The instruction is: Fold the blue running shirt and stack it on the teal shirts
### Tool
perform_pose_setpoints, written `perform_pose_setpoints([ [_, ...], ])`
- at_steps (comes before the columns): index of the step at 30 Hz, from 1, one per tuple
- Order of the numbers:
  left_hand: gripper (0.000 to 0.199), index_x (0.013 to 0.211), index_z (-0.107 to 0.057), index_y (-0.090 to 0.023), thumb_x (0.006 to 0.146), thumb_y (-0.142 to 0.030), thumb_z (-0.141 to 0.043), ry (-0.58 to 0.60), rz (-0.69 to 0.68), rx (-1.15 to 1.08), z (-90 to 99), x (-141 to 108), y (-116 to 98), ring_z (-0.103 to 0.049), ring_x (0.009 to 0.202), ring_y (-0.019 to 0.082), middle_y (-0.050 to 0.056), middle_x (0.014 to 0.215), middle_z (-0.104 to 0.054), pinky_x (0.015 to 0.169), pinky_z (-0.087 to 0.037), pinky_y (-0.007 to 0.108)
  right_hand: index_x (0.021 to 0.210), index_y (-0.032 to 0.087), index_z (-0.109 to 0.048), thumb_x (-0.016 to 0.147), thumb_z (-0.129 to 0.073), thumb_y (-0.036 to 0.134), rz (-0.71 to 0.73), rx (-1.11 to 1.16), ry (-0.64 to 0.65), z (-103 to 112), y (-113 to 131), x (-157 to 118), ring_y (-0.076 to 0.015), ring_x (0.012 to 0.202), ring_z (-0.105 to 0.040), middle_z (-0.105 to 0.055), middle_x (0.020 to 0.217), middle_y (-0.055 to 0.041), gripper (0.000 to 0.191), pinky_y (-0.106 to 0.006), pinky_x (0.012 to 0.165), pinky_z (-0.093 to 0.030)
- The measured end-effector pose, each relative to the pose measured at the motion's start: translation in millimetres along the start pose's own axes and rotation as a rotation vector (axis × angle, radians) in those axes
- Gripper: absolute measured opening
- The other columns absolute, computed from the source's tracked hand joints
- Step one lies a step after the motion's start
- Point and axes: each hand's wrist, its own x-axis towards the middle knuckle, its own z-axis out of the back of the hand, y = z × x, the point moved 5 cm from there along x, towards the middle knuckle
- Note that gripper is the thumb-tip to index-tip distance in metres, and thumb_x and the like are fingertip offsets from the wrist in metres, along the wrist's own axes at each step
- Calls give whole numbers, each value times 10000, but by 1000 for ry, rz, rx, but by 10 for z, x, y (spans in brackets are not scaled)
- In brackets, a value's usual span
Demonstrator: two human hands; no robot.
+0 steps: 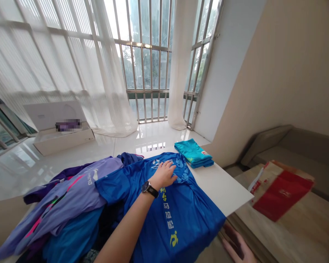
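A blue printed T-shirt [186, 215] lies spread over the white ledge, its lower part draping over the front edge. My left hand [163, 174], with a watch [149, 188] at the wrist, rests on the upper part of the shirt, fingers spread. At the lower right, my right hand [237, 244] is beside the shirt's hanging side edge, partly cut off by the frame. Its fingers look stretched out and apart; any contact with the cloth is unclear. Just beyond the shirt sits a folded turquoise garment [193, 152].
To the left is a heap of clothes with a lilac jacket [82, 186] on top. An open white box [64, 137] stands farther back on the ledge [13, 171], near sheer curtains [112, 91] and a barred window. A red and tan paper bag [283, 191] is at the right.
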Motion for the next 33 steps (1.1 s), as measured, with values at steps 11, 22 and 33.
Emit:
perform_pose_setpoints([
  [11, 262, 1164, -599, -227, 931, -155, -503, -101, -372, 52, -296, -11, -712, -570, 1127, 229, 44, 1212, -644, 976, -431, 388, 700, 208, -646, 719, -674, 639, 129, -94, 169, -170, 433, 50, -189, 638, -653, -678, 650, -14, 432, -261, 628, -547],
  [22, 282, 1149, -564, -205, 898, -85, -516, -66, -267, 201, -234, 63, -559, -584, 1002, 228, 82, 1140, -632, 823, -457, 353, 1002, 278, -664, 702, -692, 592, 243, -459, -64, 230, 814, -21, -222, 883, -738, -778, 948, -7, 435, -238, 764, -566],
  [33, 148, 966, -657, -217, 911, -157, -533, -76, -413, 68, -361, 303, -705, -611, 942, 205, 33, 965, -688, 798, -447, 325, 998, 308, -648, 813, -572, 616, 320, -526, -102, 164, 1113, 12, -209, 818, -746, -774, 886, 22, 366, -250, 724, -568],
])
